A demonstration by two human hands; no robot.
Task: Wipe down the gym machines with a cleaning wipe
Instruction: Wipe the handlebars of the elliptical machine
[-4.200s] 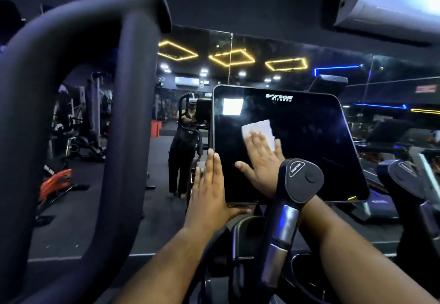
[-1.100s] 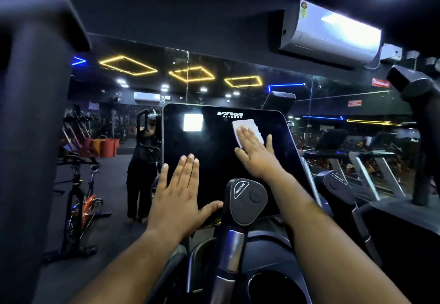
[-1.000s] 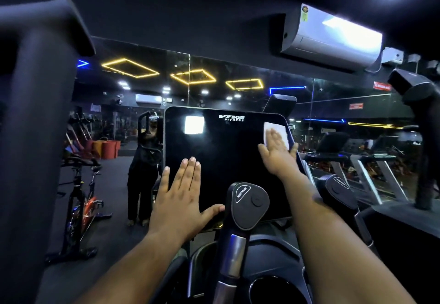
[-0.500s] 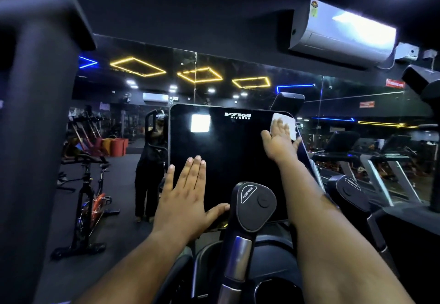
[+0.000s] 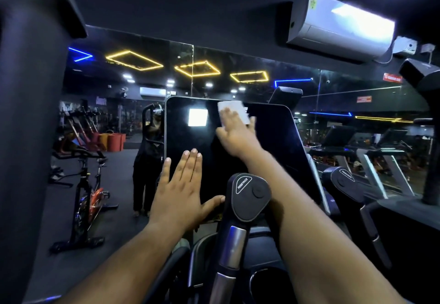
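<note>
**Wiping the top edge of the machine's screen**

The biggest thing I have in view is the dark upright bar (image 5: 31, 125) filling the nine o'clock side, part of the machine I'm working at, with the wall mirror (image 5: 238, 75) running behind everything and an air conditioner (image 5: 338, 23) up at one o'clock.

Dead centre stands the screen (image 5: 273, 142), a black glossy panel tilted back slightly. That is the surface being cleaned, and its shine shows a bright square of reflected light near its eleven o'clock corner.

Below it, at six o'clock, a handle with a resistance knob (image 5: 250, 196) rises between my two forearms.

My left hand (image 5: 181, 194) lies flat against the lower left part of the screen at about seven o'clock, fingers straight and together, thumb spread, gripping nothing. I judge it is there to steady the panel against the push of the wiping.

My right hand (image 5: 235, 134) reaches up to twelve o'clock on the screen, fingers extended and pressing down rather than curled round anything.

Under those fingers is the wipe (image 5: 234, 111), a small white sheet, held flat against the top edge of the screen. The open palm spreads pressure across it, which I think suits a smooth panel.
</note>
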